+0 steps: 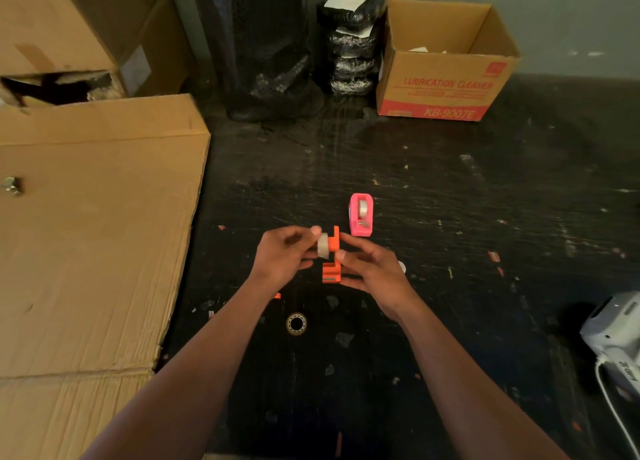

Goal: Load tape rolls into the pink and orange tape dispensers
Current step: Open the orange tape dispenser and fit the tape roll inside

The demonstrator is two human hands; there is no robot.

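The pink tape dispenser [361, 215] stands on the dark table with a tape roll [363, 208] seated inside it. Just in front of it, the orange tape dispenser [332, 257] is held upright between both hands. My left hand [284, 255] pinches a whitish tape roll [323, 245] against the dispenser's left side. My right hand [372, 272] grips the orange dispenser from the right. A small white round piece [401, 266] peeks out behind my right hand.
A metal ring [296, 323] lies on the table near my left forearm. Flat cardboard [93, 224] covers the left side. An open "Lubrication Cleaner" box [446, 61], black wrapped bundles [353, 40] and a black roll [256, 47] stand at the back. A grey device [616, 331] sits right.
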